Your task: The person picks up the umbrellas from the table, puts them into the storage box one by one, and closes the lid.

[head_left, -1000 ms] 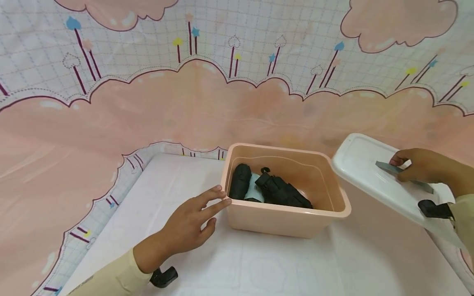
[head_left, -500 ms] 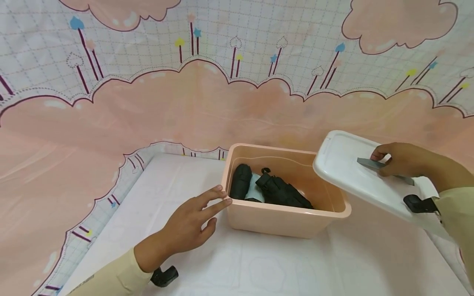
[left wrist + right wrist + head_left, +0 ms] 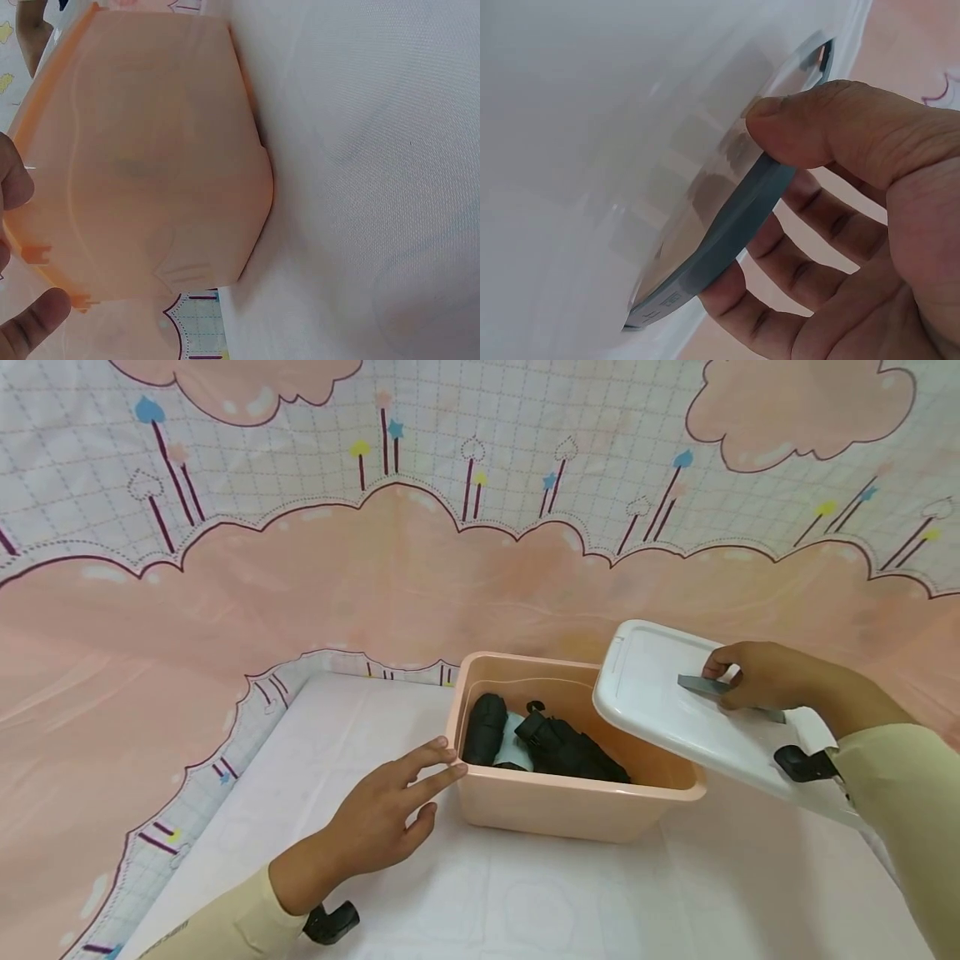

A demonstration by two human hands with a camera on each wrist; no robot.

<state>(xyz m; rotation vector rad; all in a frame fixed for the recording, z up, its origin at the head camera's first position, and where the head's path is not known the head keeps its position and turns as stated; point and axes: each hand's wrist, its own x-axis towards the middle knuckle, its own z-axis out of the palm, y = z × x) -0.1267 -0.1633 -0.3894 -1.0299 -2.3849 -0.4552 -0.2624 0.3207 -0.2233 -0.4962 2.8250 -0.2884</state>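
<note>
A peach plastic storage bin (image 3: 540, 810) stands on the white cloth. Inside lie a folded black umbrella (image 3: 573, 747), a black rolled bundle (image 3: 485, 729) and something pale blue (image 3: 513, 742) between them. With fingers extended, my left hand (image 3: 386, 814) touches the bin's near left corner; its fingertips (image 3: 54, 304) show at the rim in the left wrist view. My right hand (image 3: 765, 677) grips the grey handle (image 3: 739, 225) of the white lid (image 3: 660, 685), thumb on one side and fingers curled under. The lid is tilted, its raised left end over the bin's right part.
A white cloth (image 3: 510, 902) covers the table. Behind and to the left hangs a pink and white printed cloth (image 3: 337, 577) with cloud shapes. A black wrist-worn device (image 3: 330, 922) sits below the left sleeve, another (image 3: 806, 764) by the right one.
My right hand has carried the lid leftward, from beside the bin's right end to over its right part. The left hand stays at the bin's corner.
</note>
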